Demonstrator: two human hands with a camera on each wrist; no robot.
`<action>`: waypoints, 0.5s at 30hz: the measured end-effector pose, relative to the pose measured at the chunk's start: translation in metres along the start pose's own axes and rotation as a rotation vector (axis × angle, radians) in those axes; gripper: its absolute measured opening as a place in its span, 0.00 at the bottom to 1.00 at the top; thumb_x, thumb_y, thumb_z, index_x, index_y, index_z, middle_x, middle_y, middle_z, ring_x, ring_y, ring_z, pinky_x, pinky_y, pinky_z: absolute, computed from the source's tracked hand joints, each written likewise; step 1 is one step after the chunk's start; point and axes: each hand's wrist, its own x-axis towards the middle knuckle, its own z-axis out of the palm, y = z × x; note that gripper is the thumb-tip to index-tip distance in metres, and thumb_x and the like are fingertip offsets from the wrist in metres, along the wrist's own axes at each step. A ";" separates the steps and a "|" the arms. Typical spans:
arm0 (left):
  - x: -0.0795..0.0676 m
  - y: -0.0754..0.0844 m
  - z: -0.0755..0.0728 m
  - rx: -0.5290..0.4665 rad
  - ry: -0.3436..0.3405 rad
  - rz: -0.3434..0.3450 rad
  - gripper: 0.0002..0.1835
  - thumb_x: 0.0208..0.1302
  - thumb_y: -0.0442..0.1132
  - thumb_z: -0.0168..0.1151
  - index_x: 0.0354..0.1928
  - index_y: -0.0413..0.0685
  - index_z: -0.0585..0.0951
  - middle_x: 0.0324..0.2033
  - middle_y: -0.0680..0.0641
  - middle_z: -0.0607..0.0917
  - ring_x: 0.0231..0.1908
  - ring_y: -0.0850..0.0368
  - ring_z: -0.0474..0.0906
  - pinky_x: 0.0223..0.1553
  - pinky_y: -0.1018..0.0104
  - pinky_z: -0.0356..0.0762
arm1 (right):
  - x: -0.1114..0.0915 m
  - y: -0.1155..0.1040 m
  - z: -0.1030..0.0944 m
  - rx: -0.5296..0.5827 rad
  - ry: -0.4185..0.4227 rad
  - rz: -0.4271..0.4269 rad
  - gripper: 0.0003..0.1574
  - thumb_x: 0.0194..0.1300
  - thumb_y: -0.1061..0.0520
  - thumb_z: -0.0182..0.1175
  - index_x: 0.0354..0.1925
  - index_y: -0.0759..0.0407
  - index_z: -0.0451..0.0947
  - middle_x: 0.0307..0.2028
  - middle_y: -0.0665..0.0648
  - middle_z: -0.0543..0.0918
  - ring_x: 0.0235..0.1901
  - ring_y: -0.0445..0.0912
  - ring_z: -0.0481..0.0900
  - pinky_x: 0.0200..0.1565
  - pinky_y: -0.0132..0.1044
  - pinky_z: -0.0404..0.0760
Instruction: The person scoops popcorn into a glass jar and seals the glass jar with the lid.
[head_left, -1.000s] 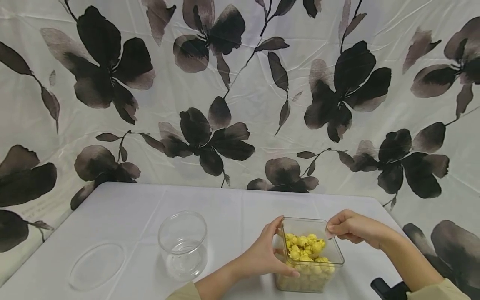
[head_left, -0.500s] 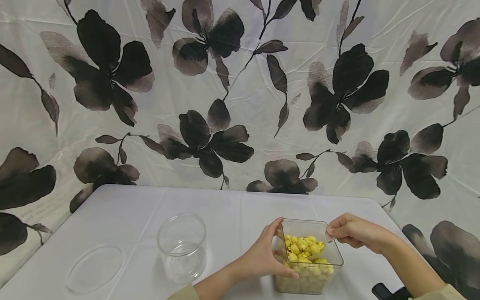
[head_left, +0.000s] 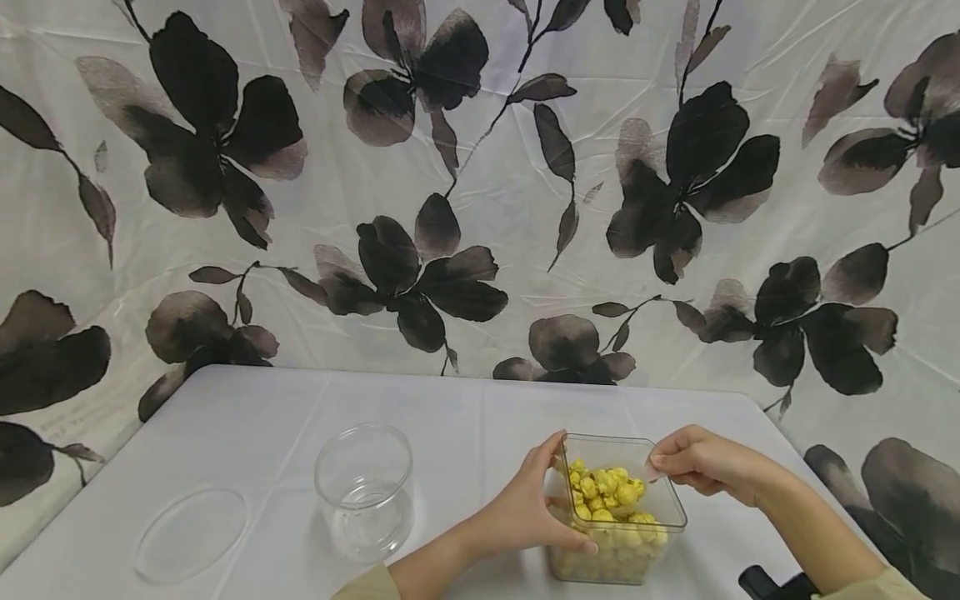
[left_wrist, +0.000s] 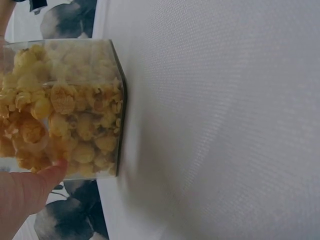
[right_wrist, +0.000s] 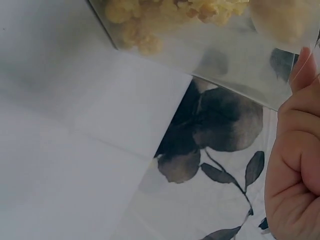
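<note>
A clear square container (head_left: 611,562) of yellow popcorn (head_left: 600,492) stands on the white table. My left hand (head_left: 525,508) grips its left side, thumb on the near wall and fingers round toward the back corner. The thumb (left_wrist: 50,175) lies against the wall in the left wrist view. At the right rim, my right hand (head_left: 701,462) pinches the end of a thin see-through utensil (head_left: 657,473) that reaches down into the popcorn. In the right wrist view the right hand (right_wrist: 300,150) is curled beside the container wall; the utensil's lower part is mostly hidden by popcorn.
Left of the container stands a clear round jar (head_left: 365,492). Farther left, a clear round lid (head_left: 193,533) lies flat on the table (head_left: 442,417). A black object (head_left: 772,583) shows at the lower right, by the right sleeve. Flowered cloth (head_left: 465,167) hangs behind.
My right hand has shifted slightly left over the rim with the see-through utensil, and the upper popcorn pieces have moved a little. The left hand keeps its hold on the container.
</note>
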 end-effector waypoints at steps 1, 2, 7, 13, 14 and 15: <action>0.000 0.000 0.000 0.002 0.001 -0.003 0.61 0.39 0.44 0.79 0.72 0.66 0.47 0.62 0.53 0.58 0.62 0.53 0.56 0.50 0.65 0.73 | 0.000 0.000 0.000 0.003 0.005 0.001 0.16 0.67 0.62 0.48 0.34 0.71 0.79 0.12 0.44 0.61 0.11 0.35 0.48 0.14 0.27 0.46; 0.000 0.000 0.001 0.004 0.001 0.000 0.61 0.39 0.43 0.79 0.72 0.66 0.47 0.62 0.53 0.57 0.62 0.52 0.55 0.50 0.64 0.73 | -0.001 0.001 0.000 0.007 0.012 0.007 0.16 0.67 0.61 0.48 0.34 0.70 0.80 0.12 0.44 0.61 0.11 0.35 0.48 0.14 0.27 0.46; 0.000 0.001 0.001 0.010 0.002 0.009 0.61 0.39 0.42 0.79 0.71 0.66 0.47 0.63 0.51 0.57 0.63 0.51 0.55 0.50 0.63 0.73 | -0.001 0.003 0.002 0.035 0.034 0.047 0.15 0.68 0.60 0.48 0.33 0.61 0.82 0.12 0.43 0.61 0.11 0.35 0.48 0.15 0.26 0.48; 0.000 0.002 0.001 0.008 0.002 0.012 0.62 0.38 0.41 0.79 0.72 0.64 0.47 0.63 0.51 0.57 0.62 0.52 0.55 0.49 0.64 0.73 | -0.002 0.004 0.000 0.068 0.011 0.037 0.16 0.68 0.60 0.48 0.32 0.58 0.82 0.12 0.43 0.61 0.11 0.35 0.47 0.14 0.27 0.46; 0.000 0.002 0.001 0.008 0.000 0.012 0.62 0.39 0.41 0.79 0.72 0.64 0.47 0.63 0.51 0.57 0.62 0.51 0.55 0.49 0.64 0.73 | -0.002 0.005 -0.001 0.073 0.008 0.034 0.16 0.68 0.60 0.47 0.32 0.58 0.82 0.12 0.43 0.61 0.11 0.35 0.47 0.14 0.27 0.46; 0.000 0.001 0.001 0.009 -0.001 0.013 0.62 0.39 0.41 0.79 0.72 0.63 0.47 0.62 0.51 0.57 0.63 0.51 0.55 0.49 0.64 0.73 | -0.002 0.005 -0.001 0.079 0.006 0.033 0.16 0.69 0.60 0.47 0.32 0.57 0.82 0.12 0.43 0.61 0.11 0.36 0.47 0.14 0.28 0.45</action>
